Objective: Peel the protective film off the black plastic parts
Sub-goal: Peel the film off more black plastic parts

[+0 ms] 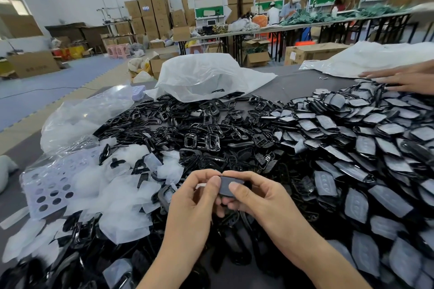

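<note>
Both my hands hold one black plastic part (226,185) low in the middle of the view, above the heaped table. My left hand (192,197) pinches its left edge with thumb and fingertips. My right hand (253,197) grips it from the right, thumb on its matte face, which looks covered with film. To the right spreads a big pile of film-covered black parts (352,148). Bare glossy black frames (202,129) lie in the middle. Peeled translucent film pieces (122,195) lie heaped at the left.
Another person's hands (399,77) rest on the pile at the far right. A white plastic bag (206,75) stands open at the table's back, and clear bags (77,117) lie at the left. A perforated lilac sheet (49,185) sits under the films. Cardboard boxes and work tables fill the background.
</note>
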The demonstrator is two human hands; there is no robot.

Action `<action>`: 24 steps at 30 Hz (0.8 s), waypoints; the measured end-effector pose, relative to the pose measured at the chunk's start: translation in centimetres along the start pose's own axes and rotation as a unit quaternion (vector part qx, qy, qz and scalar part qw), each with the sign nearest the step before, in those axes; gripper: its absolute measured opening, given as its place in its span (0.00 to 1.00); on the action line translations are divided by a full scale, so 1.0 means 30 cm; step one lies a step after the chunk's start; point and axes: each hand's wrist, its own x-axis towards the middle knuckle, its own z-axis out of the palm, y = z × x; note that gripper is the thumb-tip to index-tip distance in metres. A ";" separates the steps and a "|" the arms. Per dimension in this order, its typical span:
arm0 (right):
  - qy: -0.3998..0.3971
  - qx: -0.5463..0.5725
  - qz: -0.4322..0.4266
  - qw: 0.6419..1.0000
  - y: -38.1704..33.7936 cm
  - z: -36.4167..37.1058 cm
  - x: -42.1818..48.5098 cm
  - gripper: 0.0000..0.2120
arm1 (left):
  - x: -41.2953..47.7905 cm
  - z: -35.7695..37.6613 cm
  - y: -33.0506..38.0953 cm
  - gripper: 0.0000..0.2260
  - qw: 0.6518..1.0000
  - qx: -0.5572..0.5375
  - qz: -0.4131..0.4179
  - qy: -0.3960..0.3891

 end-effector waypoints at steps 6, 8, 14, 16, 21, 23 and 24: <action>0.011 -0.195 -0.073 0.978 -0.001 -0.006 -0.023 0.14 | -0.002 -0.002 -0.018 0.08 0.998 0.053 0.037 0.012; 0.001 -0.224 -0.071 0.972 0.004 -0.008 -0.029 0.13 | -0.002 -0.007 -0.018 0.08 0.995 0.076 0.057 0.013; 0.177 -0.059 -0.126 0.974 -0.118 -0.151 0.059 0.16 | -0.016 0.001 0.001 0.12 0.993 0.088 0.080 0.014; 0.294 0.024 -0.151 0.943 -0.196 -0.246 0.099 0.33 | -0.029 -0.012 0.004 0.13 0.986 0.129 0.102 0.006; 0.321 -0.065 -0.117 0.938 -0.177 -0.262 0.091 0.34 | -0.075 -0.053 -0.015 0.24 0.909 0.360 0.118 -0.171; 0.262 -0.177 -0.107 0.943 -0.108 -0.199 0.075 0.27 | -0.101 -0.065 -0.040 0.32 0.801 0.535 0.169 -0.211; 0.231 -0.239 -0.107 0.937 -0.077 -0.164 0.069 0.24 | -0.109 -0.070 -0.055 0.34 0.768 0.576 0.198 -0.198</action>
